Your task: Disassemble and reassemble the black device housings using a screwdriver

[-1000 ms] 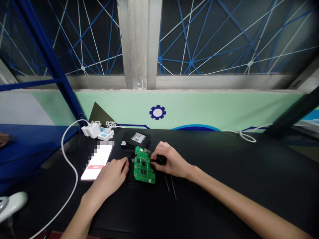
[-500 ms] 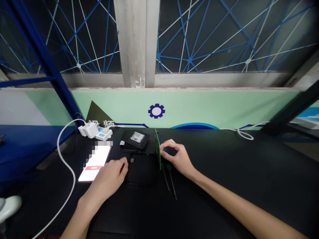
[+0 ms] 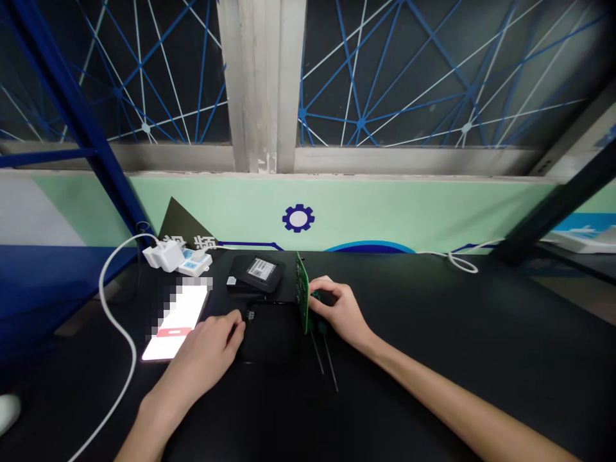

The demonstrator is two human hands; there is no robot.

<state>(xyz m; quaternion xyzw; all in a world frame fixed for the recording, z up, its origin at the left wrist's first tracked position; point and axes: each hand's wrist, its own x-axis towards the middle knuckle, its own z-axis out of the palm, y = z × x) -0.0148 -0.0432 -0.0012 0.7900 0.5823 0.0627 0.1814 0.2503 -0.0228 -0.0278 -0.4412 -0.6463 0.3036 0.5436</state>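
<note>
The green circuit board (image 3: 302, 292) stands on edge, nearly vertical, showing only its thin side, at the right rim of the black casing (image 3: 272, 333) on the dark table (image 3: 433, 333). The right hand (image 3: 339, 311) pinches the board between thumb and fingers, wrist low on the table. The left hand (image 3: 209, 350) lies palm down, fingertips at the casing's left edge; whether they grasp it cannot be told. Two screwdrivers (image 3: 323, 353) lie just beside the right hand.

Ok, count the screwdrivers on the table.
2. Both lie side by side on the table, by the right hand: one screwdriver beside the black case, the other screwdriver just right of it. The hand hides part of their handles.
</note>
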